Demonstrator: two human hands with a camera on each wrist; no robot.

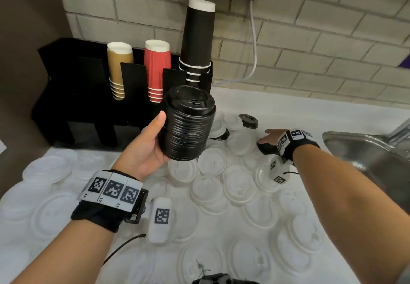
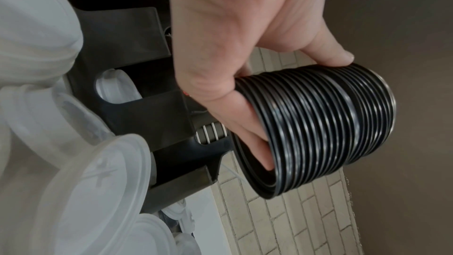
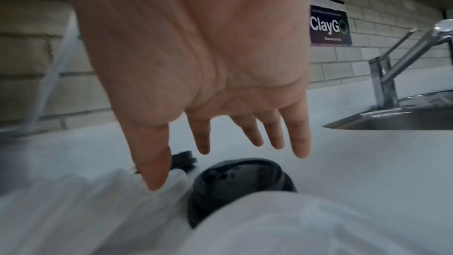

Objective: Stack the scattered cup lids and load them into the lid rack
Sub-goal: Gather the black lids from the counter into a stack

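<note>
My left hand grips a tall stack of black lids above the counter, in front of the black rack. In the left wrist view the thumb and fingers wrap the stack of black lids. My right hand hovers with fingers spread over a single black lid on the counter, without touching it. The right wrist view shows the right hand open just above that black lid. Another black lid lies farther back. Many clear lids are scattered over the counter.
The rack holds stacks of tan cups, red cups and black cups. A steel sink with a tap lies at the right. A white cable hangs down the brick wall.
</note>
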